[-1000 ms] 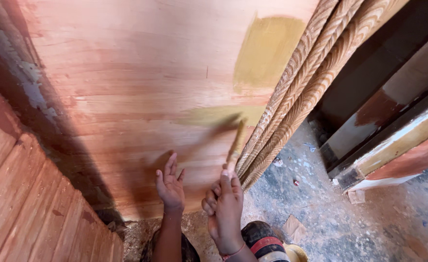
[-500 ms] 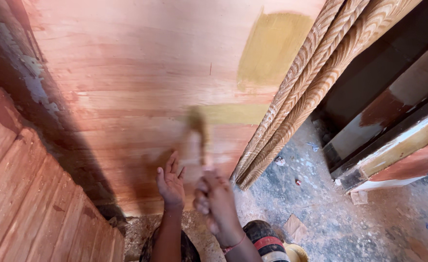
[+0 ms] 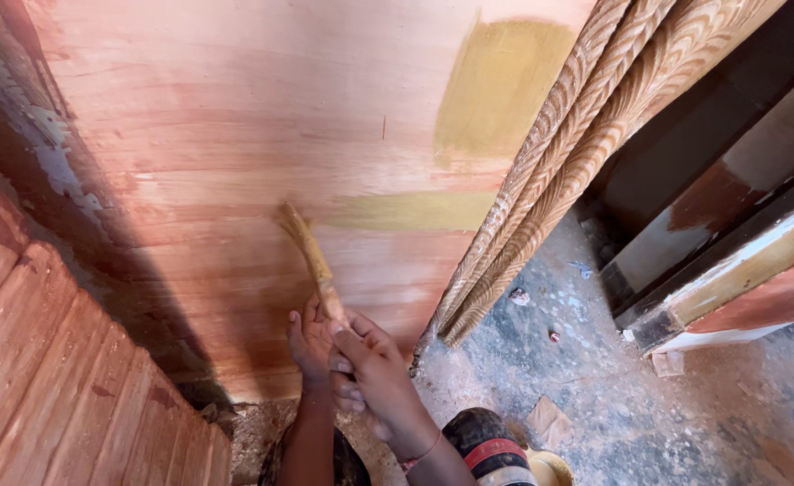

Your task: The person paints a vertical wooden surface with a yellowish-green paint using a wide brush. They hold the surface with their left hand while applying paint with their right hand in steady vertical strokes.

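Now the big reddish plywood panel (image 3: 235,135) fills most of the view, standing upright with two ochre-yellow patches (image 3: 496,85) on its right side, one tall and far, one a low horizontal band. Just right of it lean carved wooden mouldings (image 3: 577,153), and further right dark frame pieces (image 3: 730,225) rest on the dusty concrete floor (image 3: 613,387). Ribbed red boards (image 3: 46,378) run along the near left.

Down to the brush (image 3: 311,256): its bristle end lies against the panel, left of the low yellow band, handle slanting down to the hands. To do this stroke well, I'd say keep the bristles flat on the wood, pull long even passes along the grain, and overlap the band's edge so no bare stripe shows.

The right hand (image 3: 374,378) has its grip clenched around the handle's lower end. The left hand (image 3: 309,340) sits just beside it, fingers loosely spread, pressed on the panel, holding nothing.
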